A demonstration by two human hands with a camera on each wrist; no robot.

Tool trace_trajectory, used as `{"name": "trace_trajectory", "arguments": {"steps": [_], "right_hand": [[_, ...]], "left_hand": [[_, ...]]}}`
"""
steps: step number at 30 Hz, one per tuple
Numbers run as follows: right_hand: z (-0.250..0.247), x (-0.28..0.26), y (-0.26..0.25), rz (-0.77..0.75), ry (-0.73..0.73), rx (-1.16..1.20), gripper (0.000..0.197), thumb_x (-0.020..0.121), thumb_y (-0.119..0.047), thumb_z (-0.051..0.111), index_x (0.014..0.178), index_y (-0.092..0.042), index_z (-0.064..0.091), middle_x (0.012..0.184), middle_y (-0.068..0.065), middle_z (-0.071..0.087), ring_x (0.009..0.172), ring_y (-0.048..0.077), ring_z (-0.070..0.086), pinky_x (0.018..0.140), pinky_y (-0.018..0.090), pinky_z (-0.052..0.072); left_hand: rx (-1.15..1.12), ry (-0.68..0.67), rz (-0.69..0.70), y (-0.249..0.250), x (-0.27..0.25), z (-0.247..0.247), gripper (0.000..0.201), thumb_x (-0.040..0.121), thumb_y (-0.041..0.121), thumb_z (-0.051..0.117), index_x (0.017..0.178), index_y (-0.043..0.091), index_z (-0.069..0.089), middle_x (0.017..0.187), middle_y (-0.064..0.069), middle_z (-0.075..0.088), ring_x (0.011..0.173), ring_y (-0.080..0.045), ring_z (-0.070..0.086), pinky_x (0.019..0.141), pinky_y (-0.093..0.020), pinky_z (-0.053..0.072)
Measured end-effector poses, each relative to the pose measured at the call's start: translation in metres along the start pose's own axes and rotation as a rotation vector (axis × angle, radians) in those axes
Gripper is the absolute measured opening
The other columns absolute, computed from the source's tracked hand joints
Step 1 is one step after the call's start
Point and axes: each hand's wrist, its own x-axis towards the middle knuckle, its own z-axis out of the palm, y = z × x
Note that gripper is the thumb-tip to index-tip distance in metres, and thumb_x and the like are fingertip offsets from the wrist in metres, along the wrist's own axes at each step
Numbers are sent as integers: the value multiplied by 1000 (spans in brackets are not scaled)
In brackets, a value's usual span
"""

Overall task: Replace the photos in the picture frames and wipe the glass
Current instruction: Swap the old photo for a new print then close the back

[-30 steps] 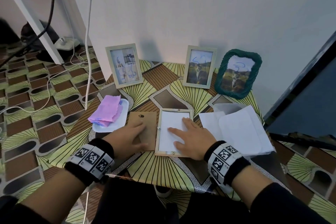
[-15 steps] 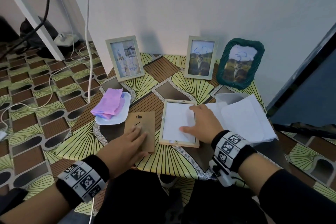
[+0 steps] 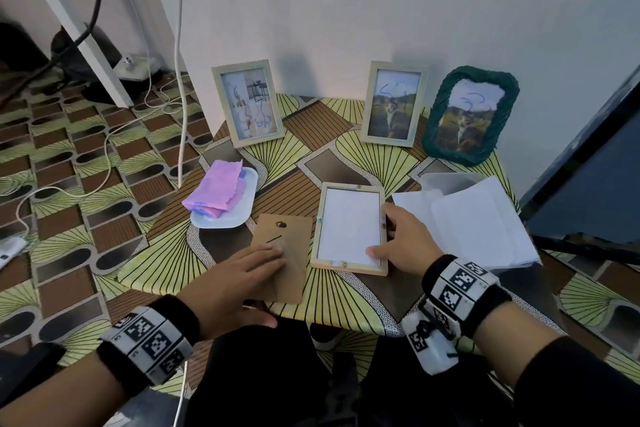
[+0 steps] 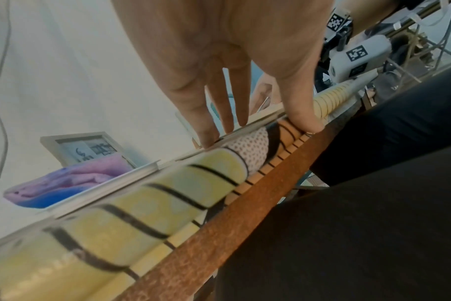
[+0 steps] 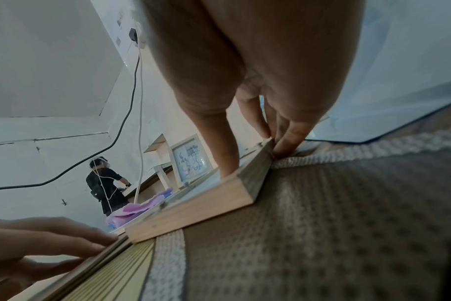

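The open wooden frame lies face down on the table, just in front of you, with a white sheet filling its back opening. Your right hand grasps it along its right side: the thumb rests on the near right corner of the sheet, and the fingers curl down against the frame's outer right edge, as the right wrist view shows. Just left of the frame lies its brown backing board, its near end overhanging the table edge. Your left hand is released and flat, straight fingers pressing down on the board's near part, with the thumb at the table edge.

Beyond the board, a white plate carries a folded pink cloth. Right of the frame, touching your right hand's far side, sits a loose stack of white sheets.

Along the wall at the back stand three upright frames, all scribbled with blue marks: a pale frame with a sketch-like print on the left, a pale frame with a cat photo, and just beside it a green woven frame with a similar photo.
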Motion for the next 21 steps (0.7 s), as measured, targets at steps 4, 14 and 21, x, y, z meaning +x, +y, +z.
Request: {"name": "trace_trajectory", "arguments": {"steps": [4, 14, 21], "right_hand": [[1, -1, 0, -3, 10, 26, 44, 70, -10, 83, 96, -18, 50, 116, 1, 58, 109, 21, 55, 96, 40, 50], [2, 1, -1, 12, 10, 29, 45, 66, -7, 83, 101, -13, 55, 111, 1, 59, 103, 21, 56, 83, 31, 48], [-3, 4, -3, 42, 13, 90, 49, 56, -8, 88, 96, -13, 59, 106, 0, 65, 100, 22, 60, 89, 45, 53]], "left_hand": [[13, 77, 84, 2, -6, -3, 75, 80, 42, 76, 142, 10, 50, 149, -3, 45, 140, -21, 37, 114, -35, 33], [-250, 334, 18, 14, -20, -23, 55, 100, 43, 38, 146, 13, 44, 148, 3, 46, 137, -7, 43, 112, -21, 34], [-301, 679, -117, 38, 18, -51, 36, 96, 20, 58, 131, 13, 62, 96, 13, 71, 85, 20, 55, 74, 6, 35]]}}
